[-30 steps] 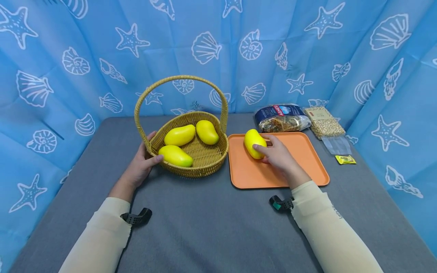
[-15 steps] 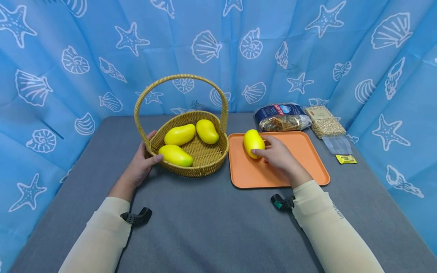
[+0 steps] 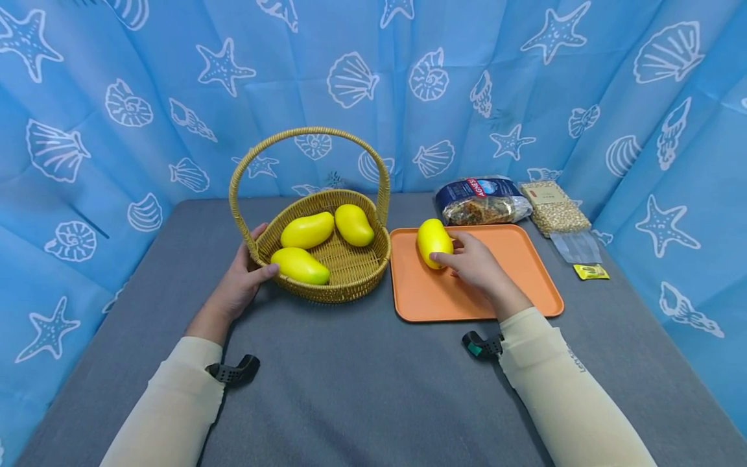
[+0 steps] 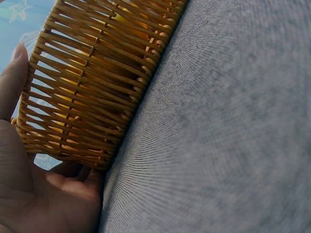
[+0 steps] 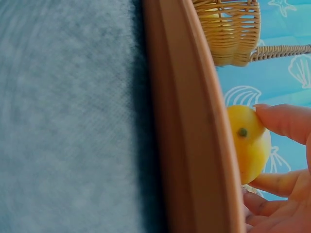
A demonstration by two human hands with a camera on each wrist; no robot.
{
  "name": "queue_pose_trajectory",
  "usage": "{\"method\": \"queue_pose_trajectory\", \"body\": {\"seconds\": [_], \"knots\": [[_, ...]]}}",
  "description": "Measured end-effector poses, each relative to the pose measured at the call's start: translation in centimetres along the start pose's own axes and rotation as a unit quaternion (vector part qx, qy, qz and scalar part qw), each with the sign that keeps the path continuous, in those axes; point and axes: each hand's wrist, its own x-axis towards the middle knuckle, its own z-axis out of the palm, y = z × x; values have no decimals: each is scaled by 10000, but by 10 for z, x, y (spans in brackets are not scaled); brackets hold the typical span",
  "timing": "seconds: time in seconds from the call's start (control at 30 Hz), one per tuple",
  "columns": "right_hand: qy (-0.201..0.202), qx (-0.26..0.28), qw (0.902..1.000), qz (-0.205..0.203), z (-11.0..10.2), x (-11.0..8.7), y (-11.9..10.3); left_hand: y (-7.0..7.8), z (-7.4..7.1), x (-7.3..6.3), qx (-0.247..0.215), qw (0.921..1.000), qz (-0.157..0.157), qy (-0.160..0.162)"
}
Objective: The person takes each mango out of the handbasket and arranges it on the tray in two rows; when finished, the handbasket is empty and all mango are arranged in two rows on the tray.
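In the head view, a woven basket (image 3: 350, 285) with a tall arched handle holds three yellow mangoes, one of them a mango (image 3: 300, 266) with a greenish tip. My left hand (image 3: 242, 279) grips the basket's left side, thumb over the rim and fingers around the outside; the left wrist view shows the thumb (image 4: 14, 73) at the wicker edge. To the right, another yellow mango (image 3: 434, 241) is over the left part of an orange tray (image 3: 496, 305). My right hand (image 3: 475, 263) pinches it from the right between thumb and fingers, the stem spot showing in the right wrist view.
Behind the tray lies a blue-labelled AGNESI bag (image 3: 483, 198). A clear pack of pale beans or grains (image 3: 557, 211) is beside it, with a small yellow packet (image 3: 591, 272) in front. A grey cloth (image 3: 362, 389) covers the table, and a blue shell-print curtain (image 3: 373, 84) hangs behind.
My right hand and its mango have shifted slightly, the thumb now lower on the fruit. My left hand and the basket have stayed in place.
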Motion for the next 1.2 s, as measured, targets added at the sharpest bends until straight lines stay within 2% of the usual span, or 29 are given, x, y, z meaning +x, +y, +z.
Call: {"method": "queue_pose_trajectory", "body": {"seconds": [0.37,0.53,0.73,0.93,1.2], "knots": [[4,95,10000,22,-6,-1,-1,-1,-1,0,-24,10000,56,-32],[163,86,9998,-30,-12,-2,-2,-1,-1,0,-28,10000,81,-35],[432,292,9968,-601,-19,-10,-7,-2,-2,0,-16,9999,106,-39],[661,719,9862,-1337,-22,-19,-17,-1,-1,-1,-4,10000,96,-20],[507,1235,9686,-2096,-20,-30,-32,3,4,-2,81,9999,60,39]]}}
